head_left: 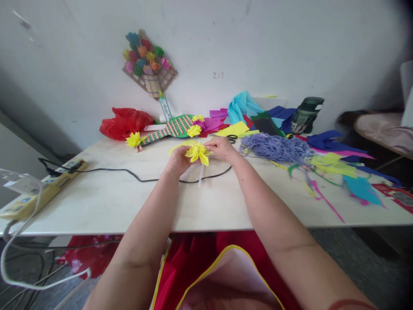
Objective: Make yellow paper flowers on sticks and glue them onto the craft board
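A yellow paper flower (197, 153) with spread petals is held just above the table between both hands. My left hand (180, 160) is closed around its left side. On the right, the fingers of my right hand (222, 148) pinch a petal near the flower's top edge. A thin whitish stick (201, 175) points down below the bloom; whether it is joined to it I cannot tell. Behind my hands lies a green, pink-striped guitar-shaped craft (179, 127) with yellow and magenta paper flowers on it.
A black cable (138, 177) runs across the table from a power strip (48, 187). Scissors (232, 138), purple yarn (277, 147), coloured paper scraps (334, 165) and a dark bottle (307, 115) lie or stand to the right. Red plastic (125, 123) sits at back left.
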`<state>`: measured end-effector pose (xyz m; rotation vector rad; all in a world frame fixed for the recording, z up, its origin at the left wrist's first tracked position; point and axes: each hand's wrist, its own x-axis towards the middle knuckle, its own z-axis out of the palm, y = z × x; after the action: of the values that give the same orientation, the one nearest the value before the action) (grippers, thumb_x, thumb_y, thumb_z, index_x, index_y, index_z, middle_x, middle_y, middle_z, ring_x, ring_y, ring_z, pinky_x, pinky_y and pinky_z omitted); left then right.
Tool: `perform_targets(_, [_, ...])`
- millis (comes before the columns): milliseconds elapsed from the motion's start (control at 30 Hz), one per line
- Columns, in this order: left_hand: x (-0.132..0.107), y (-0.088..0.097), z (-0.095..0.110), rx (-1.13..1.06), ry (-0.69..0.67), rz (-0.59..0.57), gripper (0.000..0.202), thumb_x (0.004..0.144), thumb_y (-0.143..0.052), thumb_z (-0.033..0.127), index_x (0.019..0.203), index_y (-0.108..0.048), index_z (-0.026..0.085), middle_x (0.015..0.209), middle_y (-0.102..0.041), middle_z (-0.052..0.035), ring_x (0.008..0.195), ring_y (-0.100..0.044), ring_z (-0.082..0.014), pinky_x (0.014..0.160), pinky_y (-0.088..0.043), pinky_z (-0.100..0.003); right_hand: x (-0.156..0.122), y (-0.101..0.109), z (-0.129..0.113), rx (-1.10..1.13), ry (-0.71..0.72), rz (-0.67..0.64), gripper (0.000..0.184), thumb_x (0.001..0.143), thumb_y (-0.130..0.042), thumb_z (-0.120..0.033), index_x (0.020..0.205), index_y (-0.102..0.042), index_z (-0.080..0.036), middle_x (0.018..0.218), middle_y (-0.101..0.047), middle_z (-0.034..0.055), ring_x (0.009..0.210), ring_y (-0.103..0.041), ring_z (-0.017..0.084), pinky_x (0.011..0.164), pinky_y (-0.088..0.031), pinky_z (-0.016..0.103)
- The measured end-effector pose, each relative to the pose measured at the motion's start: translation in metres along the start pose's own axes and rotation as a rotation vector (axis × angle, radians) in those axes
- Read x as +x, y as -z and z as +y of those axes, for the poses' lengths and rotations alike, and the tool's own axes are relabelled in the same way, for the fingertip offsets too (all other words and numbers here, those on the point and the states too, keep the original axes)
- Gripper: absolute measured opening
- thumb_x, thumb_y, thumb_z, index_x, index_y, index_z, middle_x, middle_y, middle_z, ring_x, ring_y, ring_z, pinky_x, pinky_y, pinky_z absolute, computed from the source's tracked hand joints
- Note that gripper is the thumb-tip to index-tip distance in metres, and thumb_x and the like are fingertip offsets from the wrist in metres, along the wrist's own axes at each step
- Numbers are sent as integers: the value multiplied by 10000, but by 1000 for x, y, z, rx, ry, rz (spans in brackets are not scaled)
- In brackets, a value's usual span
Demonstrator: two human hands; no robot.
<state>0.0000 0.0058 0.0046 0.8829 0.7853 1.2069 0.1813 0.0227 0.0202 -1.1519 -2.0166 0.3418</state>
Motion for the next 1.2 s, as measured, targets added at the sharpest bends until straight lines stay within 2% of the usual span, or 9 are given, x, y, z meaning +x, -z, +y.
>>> perform_targets(300, [-2,1,1,-12,-13,-54,262,579,-551,139,829,-627,135,819,-696,-89,829,-676,-266,710,-572,-405,-1,3,-3,-24,1,-14,248,795,-601,-149,957,-781,-199,913,-761,38,857,-682,189,803,-509,295])
perform_targets(600, [3,6,-3,133,-100,-150,231,579,-684,169,800,-641,115,760,-696,-66,698,-663,-192,669,-557,-333,-2,4,-6,-110,-35,-22,261,811,-593,-168,1000,-772,-190,927,-759,50,866,-675,182,796,-489,271])
perform_targets(900, [6,7,-7,177,-143,-164,239,547,-738,204,755,-659,117,689,-675,-34,597,-615,-139,594,-515,-271,-4,9,-15,-227,-112,-56,274,835,-582,-214,1042,-760,-219,1006,-753,33,943,-668,187,823,-474,260])
perform_targets(1200, [5,5,-8,230,-166,-159,273,539,-749,211,776,-658,112,701,-672,-29,609,-618,-131,616,-523,-273,-4,11,-15,-325,-78,-69,267,845,-564,-214,1011,-771,-244,1040,-747,46,1003,-660,221,851,-462,293])
